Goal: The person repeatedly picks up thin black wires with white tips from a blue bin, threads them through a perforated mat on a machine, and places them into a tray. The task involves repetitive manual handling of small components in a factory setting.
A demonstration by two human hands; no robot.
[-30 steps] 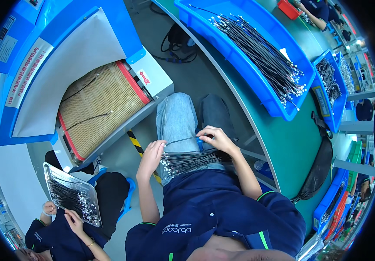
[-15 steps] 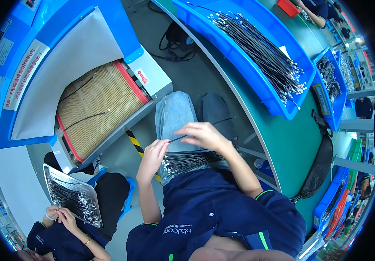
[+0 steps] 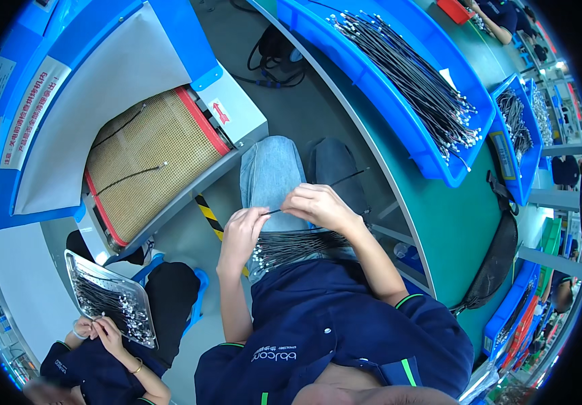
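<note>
Between my two hands a thin black cable (image 3: pixel 275 211) is held above my lap. My left hand (image 3: pixel 241 231) pinches it at its left part, fingers closed. My right hand (image 3: pixel 316 204) is closed round it a short way along, and the cable's far end sticks out past that hand to the upper right. Below both hands, a bundle of black cables (image 3: pixel 297 247) with small pale connectors at the left end lies across my thighs. My right forearm covers part of the bundle.
A conveyor machine with a mesh belt (image 3: pixel 183 152) carrying two cables stands front left. On the green table (image 3: pixel 439 223) at right sits a blue bin (image 3: pixel 399 145) of cables. A co-worker at lower left handles something over a metal tray (image 3: pixel 147 317) of cables.
My right hand's fingers, spread before, have closed onto the cable. The cable end beyond that hand has swung upward slightly. My left hand keeps its pinch.
</note>
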